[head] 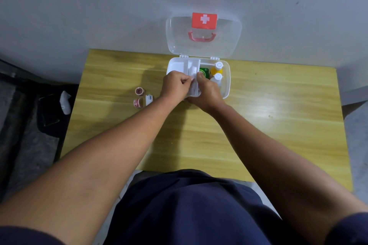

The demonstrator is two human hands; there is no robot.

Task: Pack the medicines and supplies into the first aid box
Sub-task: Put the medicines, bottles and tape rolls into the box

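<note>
Squarely at the far edge of the yellow wooden table (258, 125) sits the first aid box (226, 85), a white plastic case with its clear lid (229, 42) swung up and back against the grey wall; the lid carries a red label with a white cross (204, 20) and, below it, a red handle (202, 37). Over the box's near side the left hand (175, 85) and the right hand (209, 93) meet, both with fingers curled tight on a white packet (194, 87) held above the white insert tray (179, 66) that fills the box's left part. Right of that tray, inside the box, lie a green tin (204, 71), a yellow bottle with a white cap (217, 67) and, nearer the person, a white bottle (217, 78). Left of the box, on the table and well apart from it, are two small rolls with red print (139, 91) (137, 103) and, just beside them, a little white tube (149, 100); its dark lettering is too small to read.
</note>
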